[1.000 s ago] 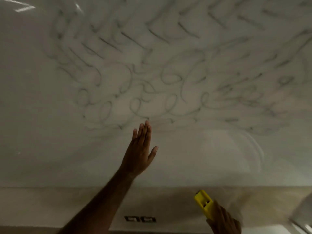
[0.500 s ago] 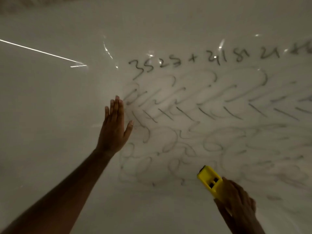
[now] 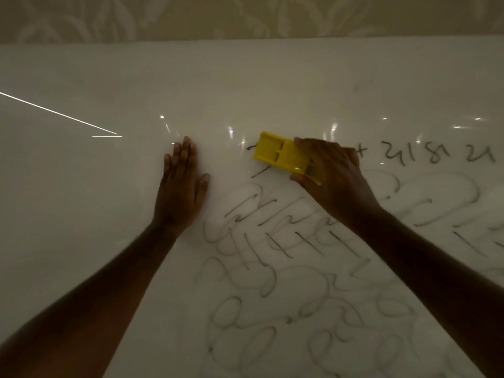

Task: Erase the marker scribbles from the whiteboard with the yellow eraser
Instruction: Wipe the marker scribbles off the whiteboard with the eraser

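Note:
The whiteboard fills most of the view. Dark written digits run along its upper right, and faint looping scribbles cover the lower right. My right hand grips the yellow eraser and holds it flat against the board over the left end of the digit row, hiding the first digits. My left hand presses flat on the board with straight fingers, just left of the scribbles.
Above the board's top edge is a patterned beige wall. A bright line of reflected light crosses the bare left part of the board.
The view has tilted upward, showing the board's top edge. My right hand rose from below the scribbles and set the eraser on the start of the digit row. My left hand stays flat on the board.

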### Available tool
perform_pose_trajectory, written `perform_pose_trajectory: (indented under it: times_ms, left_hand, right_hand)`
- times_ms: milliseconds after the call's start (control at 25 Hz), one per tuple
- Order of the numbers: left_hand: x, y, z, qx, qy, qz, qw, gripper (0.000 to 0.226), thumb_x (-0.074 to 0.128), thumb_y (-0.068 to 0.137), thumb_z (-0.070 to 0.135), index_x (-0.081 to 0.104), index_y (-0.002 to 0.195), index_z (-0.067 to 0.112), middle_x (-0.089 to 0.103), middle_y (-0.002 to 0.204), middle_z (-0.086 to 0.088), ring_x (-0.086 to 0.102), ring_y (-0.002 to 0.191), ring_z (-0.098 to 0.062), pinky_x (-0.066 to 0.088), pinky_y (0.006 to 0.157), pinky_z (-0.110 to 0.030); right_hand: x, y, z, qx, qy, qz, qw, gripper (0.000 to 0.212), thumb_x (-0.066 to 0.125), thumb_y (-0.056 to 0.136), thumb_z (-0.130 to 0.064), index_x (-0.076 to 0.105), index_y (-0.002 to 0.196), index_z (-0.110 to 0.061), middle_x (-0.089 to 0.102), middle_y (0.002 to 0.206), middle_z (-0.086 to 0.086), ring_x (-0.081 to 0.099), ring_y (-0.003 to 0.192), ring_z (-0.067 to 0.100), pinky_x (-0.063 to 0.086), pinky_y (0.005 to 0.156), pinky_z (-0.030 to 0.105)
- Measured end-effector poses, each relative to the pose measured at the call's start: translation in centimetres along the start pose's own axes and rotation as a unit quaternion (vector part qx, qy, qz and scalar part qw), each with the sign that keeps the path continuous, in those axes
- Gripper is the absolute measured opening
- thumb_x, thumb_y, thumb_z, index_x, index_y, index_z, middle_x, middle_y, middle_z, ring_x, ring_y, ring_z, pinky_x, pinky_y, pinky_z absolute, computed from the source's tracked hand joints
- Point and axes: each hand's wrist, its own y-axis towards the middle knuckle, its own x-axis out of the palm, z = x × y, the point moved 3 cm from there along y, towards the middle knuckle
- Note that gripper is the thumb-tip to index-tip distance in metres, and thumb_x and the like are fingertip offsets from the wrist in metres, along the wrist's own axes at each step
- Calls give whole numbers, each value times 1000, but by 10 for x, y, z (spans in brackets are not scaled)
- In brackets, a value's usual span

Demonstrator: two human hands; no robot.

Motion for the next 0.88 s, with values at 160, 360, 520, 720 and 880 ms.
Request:
perform_pose_trajectory:
  times_ms: [160,360,520,720,880]
  left_hand:
    - [3,-3,-5,11,-7,38,999,67,32,114,34,22,171,1,17,181,-16,12,169,-34,8,138,-49]
    - [3,-4,-6,12,3,54,998,67,34,112,32,23,170,1,18,180,-17,13,168,-35,9,138,-51]
    - [3,-4,-6,13,9,55,998,68,33,112,32,21,171,0,17,180,-17,14,168,-35,8,138,-50]
    - [4,-5,-5,13,17,59,998,67,33,112,31,22,170,1,18,180,-16,14,168,-34,10,138,-51]
    - [3,-6,-4,14,17,63,998,67,33,112,32,23,170,0,19,180,-17,15,168,-34,11,138,-51]
  right_hand:
    - [33,47,8,-21,-34,17,999,66,64,96,-45,50,152,-14,61,143,7,59,128,29,37,99,42]
    - [53,45,-13,-52,-47,29,997,64,62,96,-45,52,152,-15,62,143,4,60,124,27,39,99,43]
    - [52,-8,-17,-140,-57,-18,988,60,59,100,-42,53,152,-13,61,146,6,61,126,28,45,102,48]
    - [26,2,19,-134,-104,-16,985,61,58,99,-44,51,152,-13,61,145,10,63,125,33,46,101,51]
    - [34,73,15,-56,-78,20,995,69,53,97,-52,49,153,-13,61,144,10,60,122,36,41,97,48]
